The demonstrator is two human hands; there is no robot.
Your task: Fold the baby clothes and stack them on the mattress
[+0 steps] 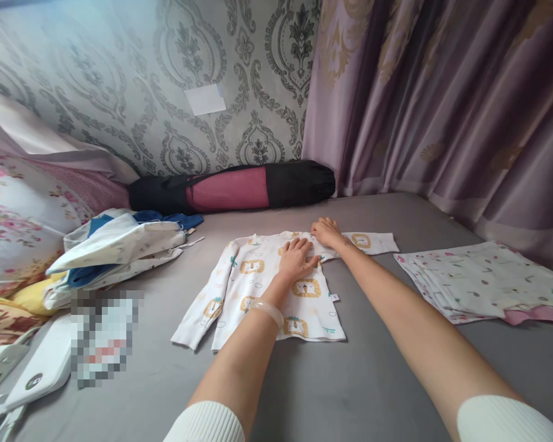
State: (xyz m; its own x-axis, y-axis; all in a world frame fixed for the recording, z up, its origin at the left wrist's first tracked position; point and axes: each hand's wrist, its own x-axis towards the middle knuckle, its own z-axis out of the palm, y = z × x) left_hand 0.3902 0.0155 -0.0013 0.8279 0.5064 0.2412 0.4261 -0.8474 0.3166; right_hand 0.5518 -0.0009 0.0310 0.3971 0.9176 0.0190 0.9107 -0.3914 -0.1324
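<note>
A white child's long-sleeved shirt printed with yellow lion faces lies spread on the grey bed sheet. My left hand rests flat on the shirt's upper chest, fingers spread, a pale bangle on that wrist. At the shoulder of the right-hand sleeve, my right hand is closed with its fingers curled down on the cloth. That sleeve stretches out to the right past my wrist, while the other sleeve slants down to the left. My right fingertips are partly hidden behind the hand.
Folded printed clothes lie at the right. On the left are a heap of loose clothes, a floral pillow, a white power bank and a power strip. A black-and-pink rolled bag lies along the patterned wall, near purple curtains.
</note>
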